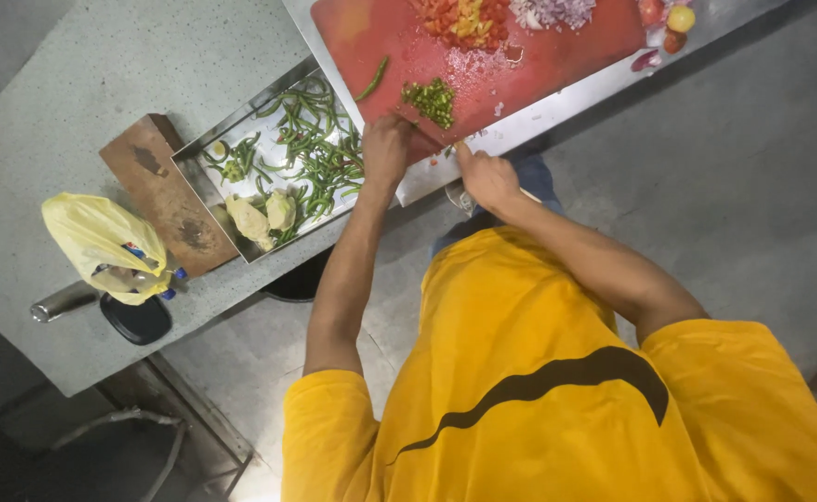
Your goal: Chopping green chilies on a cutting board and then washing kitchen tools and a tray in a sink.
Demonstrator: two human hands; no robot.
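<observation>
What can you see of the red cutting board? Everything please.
The red cutting board is a flat rectangular slab, plastic-looking, lying at an angle on a steel counter, its top edge cut off by the frame. On it: a pile of chopped green chilli, one whole chilli, diced tomato and chopped onion. The left hand rests on its near edge; the right hand is just off it.

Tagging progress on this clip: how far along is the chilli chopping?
Done: a pile of chopped green chillies sits on the red cutting board, beyond it chopped tomato and onion. In hand: left hand and right hand work at the board's near edge; any knife is hard to see. Left: one whole chilli on the board, many more in the steel tray.
</observation>
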